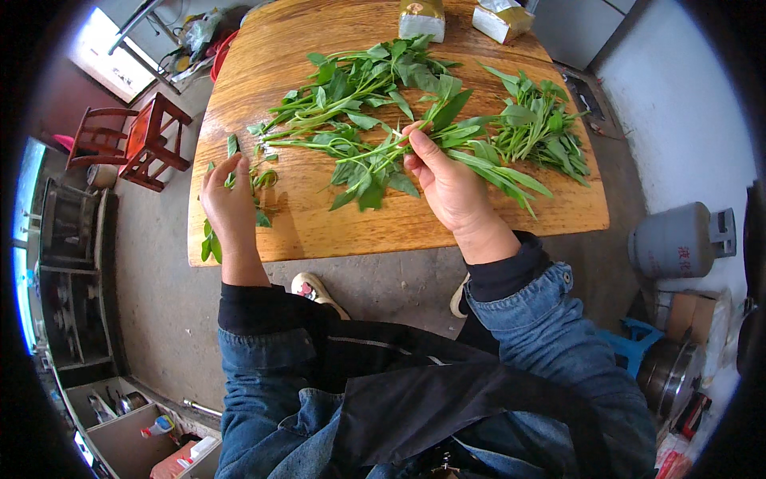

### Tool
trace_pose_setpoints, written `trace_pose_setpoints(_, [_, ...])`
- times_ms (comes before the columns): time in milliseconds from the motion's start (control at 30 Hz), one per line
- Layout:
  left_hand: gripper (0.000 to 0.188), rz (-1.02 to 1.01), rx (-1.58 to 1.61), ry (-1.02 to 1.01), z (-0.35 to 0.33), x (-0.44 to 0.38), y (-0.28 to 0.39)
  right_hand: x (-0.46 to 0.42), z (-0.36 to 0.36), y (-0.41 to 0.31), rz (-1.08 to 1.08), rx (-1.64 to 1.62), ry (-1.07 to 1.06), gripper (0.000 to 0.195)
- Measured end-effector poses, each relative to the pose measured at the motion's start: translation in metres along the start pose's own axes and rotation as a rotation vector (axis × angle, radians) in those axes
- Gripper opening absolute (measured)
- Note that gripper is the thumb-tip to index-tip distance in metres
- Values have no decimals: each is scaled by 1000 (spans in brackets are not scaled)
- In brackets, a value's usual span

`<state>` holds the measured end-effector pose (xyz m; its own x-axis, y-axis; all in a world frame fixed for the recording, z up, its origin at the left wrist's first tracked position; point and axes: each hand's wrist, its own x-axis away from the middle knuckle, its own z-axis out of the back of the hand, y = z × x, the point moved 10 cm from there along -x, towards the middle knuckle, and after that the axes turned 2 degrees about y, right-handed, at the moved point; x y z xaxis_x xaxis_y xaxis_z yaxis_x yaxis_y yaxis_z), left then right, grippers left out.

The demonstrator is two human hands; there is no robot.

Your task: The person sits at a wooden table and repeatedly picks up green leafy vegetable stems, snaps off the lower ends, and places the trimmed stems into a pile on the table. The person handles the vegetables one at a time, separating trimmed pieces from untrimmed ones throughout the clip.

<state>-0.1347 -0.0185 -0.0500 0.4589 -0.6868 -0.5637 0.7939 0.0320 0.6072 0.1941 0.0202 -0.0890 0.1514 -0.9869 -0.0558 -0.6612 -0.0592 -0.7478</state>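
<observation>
My right hand (446, 179) pinches several stems of leafy greens (458, 135), probably water spinach, between thumb and fingers above the wooden table (335, 230). Toward the left edge of the tabletop, my left hand (230, 194) is raised over a small scatter of plucked leaves and stem bits (263, 179). Its thumb and fingertips are close together; whether a piece lies between them cannot be told. A large loose pile of long-stemmed greens (341, 90) spreads across the middle. To the right of it rests a denser bunch of greens (541, 123).
Two tissue packs (422, 21) (502, 21) stand at the table's far edge. A red wooden chair (149, 141) is on the floor to the left. At the right are a grey gas cylinder (673, 239), a blue plastic stool (634, 344) and a metal pot (670, 374).
</observation>
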Motion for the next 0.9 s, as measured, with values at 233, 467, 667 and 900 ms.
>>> trace_pose_setpoints(233, [13,-317,279,-136,-12,43,103,2,-7,4,-9,150,-62,16])
trace_pose_setpoints(467, [16,-503,302,-248,-17,69,151,4,-12,2,28,216,-95,17])
trace_pose_setpoints(667, [19,-530,296,-261,-23,72,152,6,-14,1,31,267,-88,18])
trace_pose_setpoints(900, [13,-349,387,-275,-29,68,137,11,-20,-1,51,342,-84,18])
